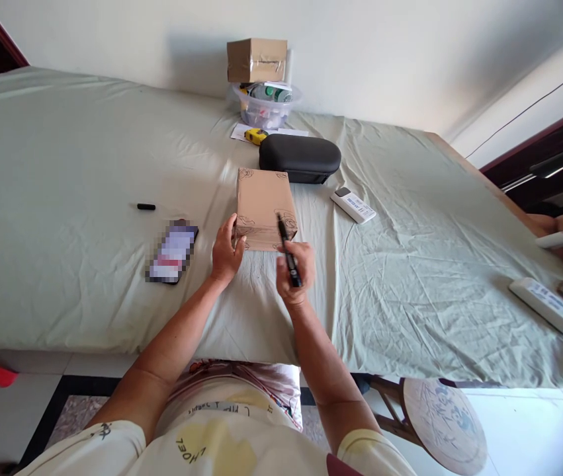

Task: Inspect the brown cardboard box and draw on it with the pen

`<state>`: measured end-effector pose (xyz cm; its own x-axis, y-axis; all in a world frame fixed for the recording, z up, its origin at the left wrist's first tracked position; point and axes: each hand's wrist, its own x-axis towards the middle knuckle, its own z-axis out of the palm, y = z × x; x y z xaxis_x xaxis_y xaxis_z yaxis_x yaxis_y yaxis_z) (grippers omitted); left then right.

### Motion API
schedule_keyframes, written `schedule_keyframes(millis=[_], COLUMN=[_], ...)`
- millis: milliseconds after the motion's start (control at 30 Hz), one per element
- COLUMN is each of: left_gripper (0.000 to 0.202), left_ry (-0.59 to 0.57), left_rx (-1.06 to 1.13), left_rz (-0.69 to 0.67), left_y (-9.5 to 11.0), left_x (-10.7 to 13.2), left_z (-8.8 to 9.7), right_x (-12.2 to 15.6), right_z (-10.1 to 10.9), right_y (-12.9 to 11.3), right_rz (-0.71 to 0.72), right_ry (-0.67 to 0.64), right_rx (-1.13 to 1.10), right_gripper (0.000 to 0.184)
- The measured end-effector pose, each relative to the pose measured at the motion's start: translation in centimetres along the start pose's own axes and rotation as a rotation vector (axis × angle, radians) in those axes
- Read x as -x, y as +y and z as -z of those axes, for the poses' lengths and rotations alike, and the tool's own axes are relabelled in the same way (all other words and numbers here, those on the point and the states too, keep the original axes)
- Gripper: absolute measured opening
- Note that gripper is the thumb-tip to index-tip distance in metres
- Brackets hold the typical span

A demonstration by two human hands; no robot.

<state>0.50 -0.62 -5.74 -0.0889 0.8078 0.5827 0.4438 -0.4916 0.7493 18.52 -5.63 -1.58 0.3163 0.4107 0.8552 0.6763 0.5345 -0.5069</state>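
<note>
Steadying the cardboard box (264, 206) at centre frame on the bed (63, 218), my left hand (225, 253) presses its near-left corner, fingers spread, while my right hand (292, 271) grips a black marker (287, 249). A loose hold could let the box slide and smear ink. At upper centre, a clear tub (266, 106) holds small bottles.

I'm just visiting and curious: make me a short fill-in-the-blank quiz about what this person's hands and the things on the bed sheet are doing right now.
1. The right hand grips a black ____ whose tip touches the cardboard box.
2. The left hand steadies that box at its ____ near corner.
3. The phone lies to the ____ of the box.
4. The black case lies ____ the box, farther from the person.

Missing words: marker; left; left; behind
</note>
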Motion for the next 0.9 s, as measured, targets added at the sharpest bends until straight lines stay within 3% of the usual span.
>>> schedule_keyframes(millis=[133,233,400,567,767,900], left_gripper=[0.057,0.056,0.055,0.054,0.048,0.050], left_ry=[0.000,0.010,0.027,0.023,0.025,0.007], left_rx=[0.011,0.040,0.070,0.068,0.086,0.089], left_rz=[0.044,0.069,0.090,0.094,0.117,0.117], left_y=[0.1,0.2,0.1,0.0,0.2,0.0], left_x=[0.1,0.1,0.1,0.0,-0.1,-0.2], left_z=[0.0,0.0,-0.1,0.0,0.0,0.0], right_x=[0.9,1.3,1.2,1.5,1.9,1.8], right_z=[-0.4,-0.7,-1.0,-1.4,-1.9,-1.7], right_y=[-2.0,-2.6,-2.4,-2.0,-2.1,-2.3], right_rz=[0.200,0.216,0.241,0.151,0.135,0.165], right_ry=[-0.383,-0.539,-0.457,-0.538,-0.574,-0.491], right_rx=[-0.104,-0.078,-0.088,0.029,-0.034,-0.105], right_gripper=[0.024,0.024,0.022,0.018,0.021,0.021])
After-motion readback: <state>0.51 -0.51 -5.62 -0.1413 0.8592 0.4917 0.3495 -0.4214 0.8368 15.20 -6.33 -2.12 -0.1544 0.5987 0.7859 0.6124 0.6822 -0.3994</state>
